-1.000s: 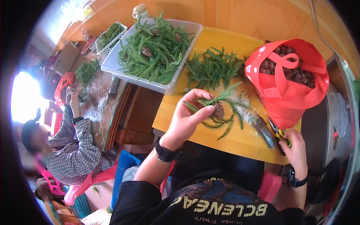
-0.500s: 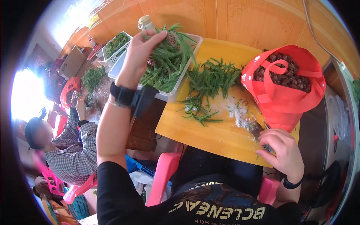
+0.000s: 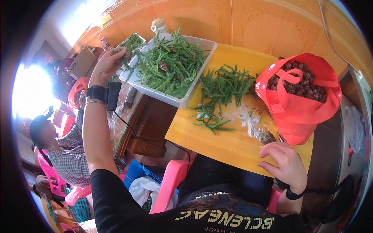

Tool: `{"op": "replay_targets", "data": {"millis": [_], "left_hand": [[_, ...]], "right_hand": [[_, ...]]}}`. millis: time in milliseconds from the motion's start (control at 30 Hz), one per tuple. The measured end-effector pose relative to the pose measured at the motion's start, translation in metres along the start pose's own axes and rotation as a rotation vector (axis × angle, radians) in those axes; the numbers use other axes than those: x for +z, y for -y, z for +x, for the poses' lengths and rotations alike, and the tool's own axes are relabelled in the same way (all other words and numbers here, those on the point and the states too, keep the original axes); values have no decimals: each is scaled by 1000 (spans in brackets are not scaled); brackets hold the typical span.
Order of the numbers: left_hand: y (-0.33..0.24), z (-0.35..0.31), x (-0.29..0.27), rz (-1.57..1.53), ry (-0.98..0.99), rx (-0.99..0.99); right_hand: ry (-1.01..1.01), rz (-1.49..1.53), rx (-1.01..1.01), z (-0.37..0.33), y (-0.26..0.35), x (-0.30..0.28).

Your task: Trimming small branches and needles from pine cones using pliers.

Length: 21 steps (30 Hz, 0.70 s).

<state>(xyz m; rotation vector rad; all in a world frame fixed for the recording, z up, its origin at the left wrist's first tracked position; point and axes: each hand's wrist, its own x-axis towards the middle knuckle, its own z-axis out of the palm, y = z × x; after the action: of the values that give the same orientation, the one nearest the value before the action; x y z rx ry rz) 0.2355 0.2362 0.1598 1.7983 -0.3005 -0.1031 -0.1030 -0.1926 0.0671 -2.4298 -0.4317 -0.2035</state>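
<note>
A green sprig with a brown cone point(image 3: 128, 57) is up at the far left corner of the clear tub point(image 3: 179, 102), in the fingertips of the left hand point(image 3: 109, 64). That hand is closed in a pinch, thumb against fingers, with the arm stretched out leftward. The sprig lies just right of those fingertips, on the tub side, and its fronds seem to droop over the rim; they merge with the greenery behind, so its long axis cannot be made out. The left hand is by far the nearer one. The right hand point(image 3: 285, 165) is well apart, low at the near right edge of the yellow surface point(image 3: 194, 136), thumb and curled fingers parted with nothing visible between them; what lies under the palm is hidden. The tub holds heaped sprigs with cones among them. To its right, a loose green pile point(image 3: 226, 87) lies on the surface, then a white powdery scatter point(image 3: 251, 126), and a red bag point(image 3: 292, 122) full of cones. Further left sits a co-worker in a checked shirt point(image 3: 72, 165).
</note>
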Motion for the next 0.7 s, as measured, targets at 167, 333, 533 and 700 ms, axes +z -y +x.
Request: {"op": "replay_targets", "data": {"millis": [167,333,533,700], "left_hand": [[37,20,-32,39,-24,-112],[31,30,-8,285,-148,-148],[-9,18,53,315,-376,455],[-63,-57,214,32,479,448]], "right_hand": [[26,-8,-35,4,3,1],[14,-21,-1,1,4,-2],[22,-44,-49,9,15,-8],[153,-113,-390,34,35,2]]}}
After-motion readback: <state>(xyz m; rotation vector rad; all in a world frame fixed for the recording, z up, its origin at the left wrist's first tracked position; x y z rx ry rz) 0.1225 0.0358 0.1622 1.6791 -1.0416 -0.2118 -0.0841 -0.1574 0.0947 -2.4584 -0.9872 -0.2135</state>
